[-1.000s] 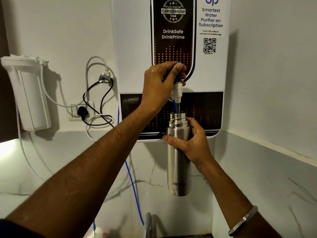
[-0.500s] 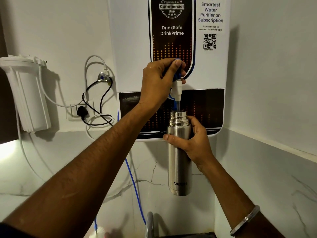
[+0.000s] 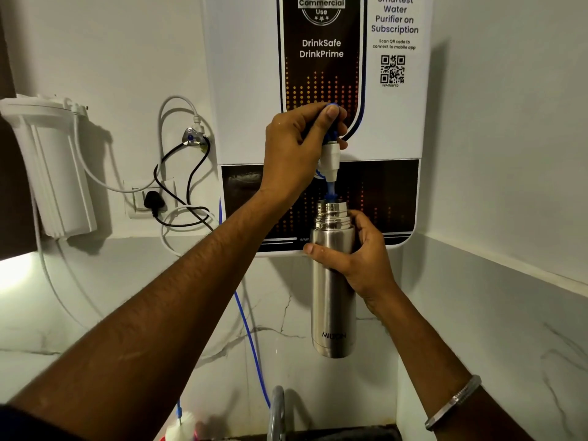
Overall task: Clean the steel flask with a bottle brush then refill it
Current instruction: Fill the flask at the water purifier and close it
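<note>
A: Where is the flask [image 3: 332, 281] now?

B: Upright in the air, its open mouth right under the tap [image 3: 330, 160] of the purifier [image 3: 248, 74]. The right hand [image 3: 359, 259] is curled round its upper body, thumb across the front, just below the neck.

A: And the left hand [image 3: 296, 151]?

B: Fingers wrapped round the blue lever at the top of the tap, thumb pressed on its tip. The blue spout below the white tap body points into the flask's mouth; I cannot tell whether water is running.

A: Anything different from half a second ago?

B: Very little. Both hands keep the same grips, and the flask sits in the same spot under the tap. The purifier has slid slightly upward in view, so less of its top label shows; that looks like the camera tilting, not the things moving.

A: What else is near the purifier?

B: A white filter housing [image 3: 47, 167] on the wall to its left, a black plug and cable [image 3: 156, 202] between them, and a blue tube [image 3: 251, 342] hanging below it. A steel bangle [image 3: 453, 402] sits on the right wrist.
</note>
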